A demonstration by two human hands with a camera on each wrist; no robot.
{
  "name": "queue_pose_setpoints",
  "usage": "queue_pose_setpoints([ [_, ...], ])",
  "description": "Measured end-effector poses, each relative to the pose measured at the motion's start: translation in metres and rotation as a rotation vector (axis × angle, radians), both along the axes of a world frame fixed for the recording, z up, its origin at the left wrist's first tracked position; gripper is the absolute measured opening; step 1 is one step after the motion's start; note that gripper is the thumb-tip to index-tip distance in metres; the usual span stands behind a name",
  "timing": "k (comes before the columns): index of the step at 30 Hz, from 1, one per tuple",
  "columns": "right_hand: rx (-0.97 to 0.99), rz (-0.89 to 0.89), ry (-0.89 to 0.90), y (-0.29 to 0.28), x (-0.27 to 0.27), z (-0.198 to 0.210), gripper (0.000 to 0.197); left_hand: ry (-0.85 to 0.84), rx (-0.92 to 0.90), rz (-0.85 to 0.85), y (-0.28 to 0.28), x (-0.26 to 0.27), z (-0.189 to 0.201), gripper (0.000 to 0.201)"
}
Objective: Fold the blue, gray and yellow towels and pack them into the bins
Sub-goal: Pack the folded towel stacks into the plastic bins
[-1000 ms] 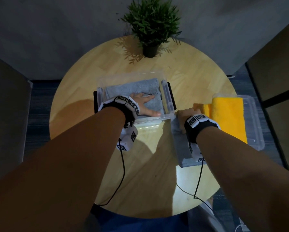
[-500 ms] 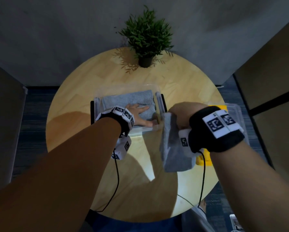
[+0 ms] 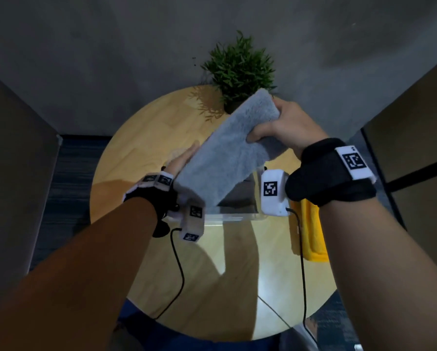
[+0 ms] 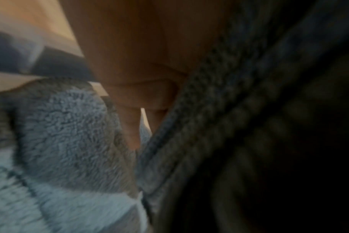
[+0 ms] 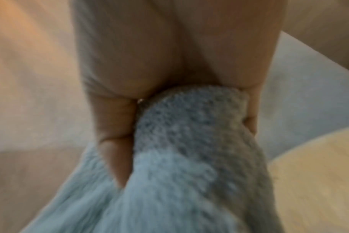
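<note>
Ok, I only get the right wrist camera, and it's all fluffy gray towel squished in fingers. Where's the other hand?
Observer: The left hand is laid flat, fingers straight, against the lower left edge of the gray towel.
Operator: Is the towel over a bin?
Observer: Yes. The right hand holds it up at a slant above the clear bin.
Operator: And where's the yellow one?
Observer: The yellow towel lies just right of that bin, partly hidden from the head camera.
</note>
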State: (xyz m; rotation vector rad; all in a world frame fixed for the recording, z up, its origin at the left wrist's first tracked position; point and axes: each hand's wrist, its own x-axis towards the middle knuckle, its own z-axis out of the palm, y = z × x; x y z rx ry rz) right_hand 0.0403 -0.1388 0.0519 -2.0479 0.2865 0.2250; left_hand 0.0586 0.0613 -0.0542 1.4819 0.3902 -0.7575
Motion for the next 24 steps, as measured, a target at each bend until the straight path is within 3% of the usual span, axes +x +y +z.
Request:
queue_pose_setpoints([
  [2,0.115,-0.16,-0.005,0.0,0.002,-0.017,0.042,0.043,-0.232,0.176,0.01,0.001,-0.005,0.059],
  [6,0.271,-0.331,0.08,0.005,-0.001,-0.049,0.034,0.09,-0.316,0.171,0.029,0.003,-0.016,0.073],
  [9,0.303,-0.323,0.115,0.011,-0.006,-0.069,0.032,0.075,-0.248,0.158,0.031,0.003,-0.016,0.042],
  [11,0.275,-0.313,0.115,0.015,-0.008,-0.083,0.034,0.081,-0.19,0.178,0.028,0.003,-0.018,0.037],
  [14,0.165,-0.328,0.093,0.019,-0.007,-0.104,0.04,0.031,-0.074,0.249,0.023,0.007,-0.021,0.021],
  [16,0.088,-0.368,0.064,0.02,-0.004,-0.115,0.041,-0.098,0.139,0.178,0.017,0.01,-0.021,0.011],
  [20,-0.148,-0.323,0.062,0.024,0.003,-0.127,0.05,-0.348,0.555,-0.02,0.006,0.012,-0.028,0.03],
  [24,-0.415,-0.213,0.131,0.035,0.004,-0.138,0.05,-0.421,0.729,-0.108,-0.005,0.011,-0.044,0.053],
])
